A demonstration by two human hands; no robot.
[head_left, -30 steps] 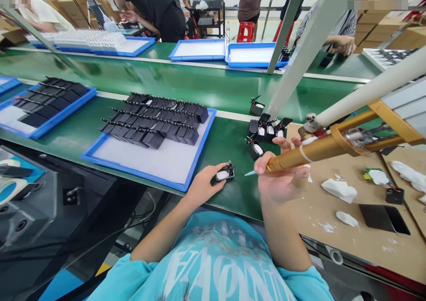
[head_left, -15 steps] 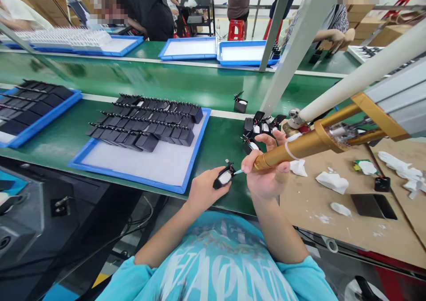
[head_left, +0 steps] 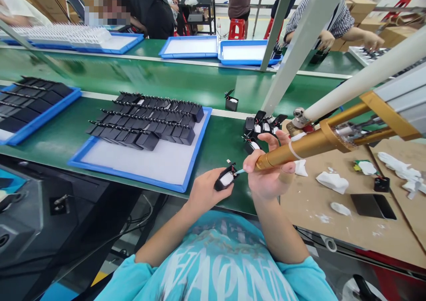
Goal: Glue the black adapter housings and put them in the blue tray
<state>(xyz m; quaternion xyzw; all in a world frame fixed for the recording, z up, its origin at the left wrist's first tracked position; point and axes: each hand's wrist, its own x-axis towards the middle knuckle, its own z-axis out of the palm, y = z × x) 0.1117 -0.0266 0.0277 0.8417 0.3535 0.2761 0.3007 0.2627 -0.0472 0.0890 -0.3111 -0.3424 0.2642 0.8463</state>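
Note:
Low over the green bench, my left hand (head_left: 204,192) grips a small black plastic case (head_left: 219,183) with a white filling and wires in its open end. My right hand (head_left: 268,179) is wrapped around the front of a gold-coloured glue dispensing gun (head_left: 299,149), some fingers raised. The gun's teal nozzle (head_left: 240,171) meets the edge of the case's open end; whether glue flows there cannot be seen. Just beyond my right hand stand several similar open black cases (head_left: 258,127) with white inside.
Left of my hands, a blue-rimmed tray (head_left: 181,188) carries rows of black cases (head_left: 146,121). Another open case (head_left: 231,103) sits on the green conveyor (head_left: 186,81). Cardboard (head_left: 309,212) at right bears white lumps (head_left: 332,182). A grey post (head_left: 293,57) rises behind. Co-workers stand across.
The lone case on the conveyor has shifted left. My hands, the held case and the gun have barely moved. Across the line, a co-worker's hands have parted, one reaching to a white tray.

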